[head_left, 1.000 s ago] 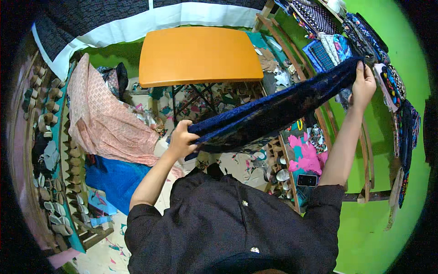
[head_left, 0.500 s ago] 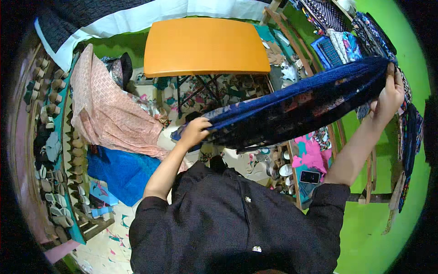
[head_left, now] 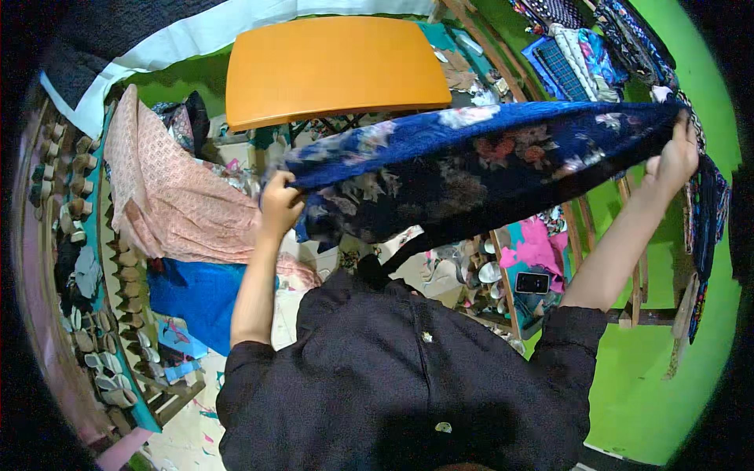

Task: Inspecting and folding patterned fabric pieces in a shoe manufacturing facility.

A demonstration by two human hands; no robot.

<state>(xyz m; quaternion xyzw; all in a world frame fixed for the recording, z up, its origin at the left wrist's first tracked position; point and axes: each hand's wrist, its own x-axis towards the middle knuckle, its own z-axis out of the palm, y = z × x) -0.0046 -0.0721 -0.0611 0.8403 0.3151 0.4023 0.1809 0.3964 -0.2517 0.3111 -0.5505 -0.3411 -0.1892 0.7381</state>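
A dark blue floral lace fabric point(head_left: 471, 157) is stretched between my two hands, in the air in front of me. Its left end is pinched in my left hand point(head_left: 283, 202), with the fingers closed on the edge. Up at the far right, my right hand point(head_left: 677, 157) grips the other end, its fingers closed around the gathered cloth. White and reddish flowers show on the spread part, and its lower edge hangs loosely above my chest. Left of my left hand drapes a pink patterned fabric point(head_left: 184, 204); a blue cloth point(head_left: 196, 306) lies below it.
An orange table point(head_left: 338, 71) stands ahead. Racks of shoe parts point(head_left: 110, 369) line the left side. Folded fabrics point(head_left: 569, 67) sit at the upper right beside the green wall point(head_left: 628, 392). A phone point(head_left: 532, 282) rests on a shelf near pink scraps point(head_left: 538, 250); offcuts litter the floor.
My left hand has moved left and up, drawing the fabric wider and flatter so more of its flowers show. My right hand stays at nearly the same place.
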